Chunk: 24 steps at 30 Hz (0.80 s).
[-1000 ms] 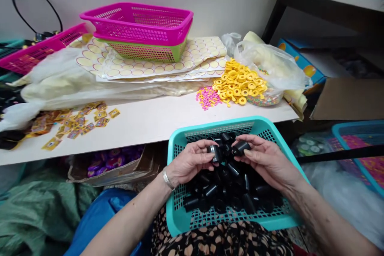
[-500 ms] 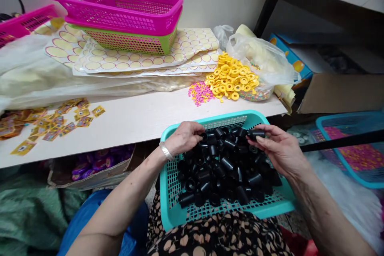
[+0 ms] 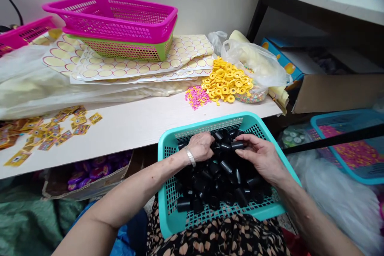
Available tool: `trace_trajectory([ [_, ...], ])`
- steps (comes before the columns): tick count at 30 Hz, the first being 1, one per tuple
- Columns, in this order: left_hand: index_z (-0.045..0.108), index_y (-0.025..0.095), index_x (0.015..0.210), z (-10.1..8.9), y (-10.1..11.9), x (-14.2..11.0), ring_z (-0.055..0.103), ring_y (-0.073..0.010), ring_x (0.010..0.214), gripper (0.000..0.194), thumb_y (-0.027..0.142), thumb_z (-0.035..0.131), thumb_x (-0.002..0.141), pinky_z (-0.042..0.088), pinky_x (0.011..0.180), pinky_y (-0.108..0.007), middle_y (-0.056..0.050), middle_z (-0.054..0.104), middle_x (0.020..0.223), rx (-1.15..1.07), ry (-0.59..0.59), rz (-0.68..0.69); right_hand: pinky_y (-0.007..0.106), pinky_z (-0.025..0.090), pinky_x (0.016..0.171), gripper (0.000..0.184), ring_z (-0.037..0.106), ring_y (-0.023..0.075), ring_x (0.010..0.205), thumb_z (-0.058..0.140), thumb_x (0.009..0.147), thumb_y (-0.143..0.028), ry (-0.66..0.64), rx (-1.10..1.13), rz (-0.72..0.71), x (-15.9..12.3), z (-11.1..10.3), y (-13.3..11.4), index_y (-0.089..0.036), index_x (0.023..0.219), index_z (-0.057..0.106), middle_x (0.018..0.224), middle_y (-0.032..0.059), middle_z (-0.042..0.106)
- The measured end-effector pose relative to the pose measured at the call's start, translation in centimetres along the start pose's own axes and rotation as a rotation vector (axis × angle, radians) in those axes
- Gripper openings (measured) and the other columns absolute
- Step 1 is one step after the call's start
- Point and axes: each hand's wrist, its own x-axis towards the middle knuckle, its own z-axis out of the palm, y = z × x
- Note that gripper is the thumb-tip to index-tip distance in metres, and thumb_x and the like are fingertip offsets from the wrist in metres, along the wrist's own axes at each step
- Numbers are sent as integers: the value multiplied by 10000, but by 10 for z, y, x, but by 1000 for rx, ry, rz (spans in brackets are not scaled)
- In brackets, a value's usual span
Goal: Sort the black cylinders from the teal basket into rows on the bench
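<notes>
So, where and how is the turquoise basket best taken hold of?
Probably the turquoise basket is best gripped by the rim at its two short ends, coming from left and right: the rim stands above the black pieces, while the near side lies against patterned clothing.

Plain pale wall (image 3: pixel 207 0), long white tabletop (image 3: pixel 129 124), dark-legged white shelf (image 3: pixel 330 3)

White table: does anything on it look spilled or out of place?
Gold packets lie scattered askew on the white table, and pink-and-orange bits sit loose, uncontained, beside yellow rings; possibly spilled, possibly deliberate.
</notes>
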Motion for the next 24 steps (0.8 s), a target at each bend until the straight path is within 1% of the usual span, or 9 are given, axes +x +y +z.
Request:
trace_trajectory([
  [2, 579, 158, 783, -8, 2, -8, 561, -220, 807, 173, 248, 661, 660, 437, 678, -317, -55, 582, 844, -60, 11, 23, 257, 469, 576, 311, 570, 135, 662, 693, 701, -262, -48, -5, -17, -2, 3, -1, -203, 1001, 636, 851, 9, 662],
  [5, 515, 177, 908, -19, 9, -22, 512, -157, 731, 259, 263, 652, 706, 416, 636, -271, 4, 546, 799, -348, -11, 71, 282, 493, 628, 310, 585, 146, 710, 666, 734, -265, -72, -28, -98, -5, 7, -2, -223, 1039, 631, 963, 19, 654],
  [8, 482, 188, 920, -23, 18, -33, 462, -125, 666, 283, 283, 659, 721, 378, 587, -243, 35, 514, 756, -590, -30, 106, 306, 506, 709, 304, 593, 156, 792, 639, 772, -254, -70, -88, -215, -7, 11, -3, -244, 1075, 625, 1069, 30, 619],
  [11, 512, 184, 911, -21, 23, -36, 463, -123, 672, 292, 286, 690, 702, 374, 599, -242, 36, 527, 752, -648, -10, 104, 311, 506, 746, 293, 592, 166, 857, 618, 800, -234, -100, -155, -298, -8, 12, -6, -254, 1092, 618, 1066, 34, 609],
  [15, 583, 172, 896, -17, 21, -35, 500, -130, 683, 271, 263, 715, 678, 393, 627, -248, 31, 560, 736, -733, -22, 97, 339, 498, 839, 264, 588, 192, 961, 624, 792, -199, -117, -262, -414, -6, 9, -12, -245, 1052, 638, 1028, 40, 627],
  [20, 645, 163, 909, -15, 16, -31, 564, -174, 799, 279, 253, 728, 659, 441, 719, -279, -2, 626, 821, -848, -28, 116, 381, 514, 860, 280, 613, 213, 965, 603, 810, -215, -110, -392, -504, -2, 15, -11, -264, 1082, 651, 1024, 47, 657],
  [22, 639, 157, 966, -13, 15, -29, 577, -190, 848, 347, 241, 735, 643, 454, 756, -292, -18, 641, 868, -943, 4, 121, 430, 479, 932, 351, 579, 237, 1072, 566, 844, -253, -135, -475, -541, -4, 23, -8, -273, 1192, 599, 1140, 70, 633],
  [23, 625, 154, 1003, -12, 15, -29, 582, -191, 858, 396, 224, 740, 630, 458, 765, -295, -22, 643, 878, -996, 34, 120, 459, 439, 982, 439, 520, 255, 1170, 557, 854, -291, -160, -519, -538, -6, 28, -8, -269, 1291, 519, 1259, 91, 570],
  [24, 609, 150, 1033, -11, 15, -28, 585, -191, 862, 441, 199, 742, 615, 461, 771, -296, -24, 643, 888, -1038, 70, 117, 486, 386, 1028, 564, 425, 272, 1269, 560, 853, -341, -198, -561, -520, -8, 32, -8, -255, 1386, 395, 1387, 112, 455],
])
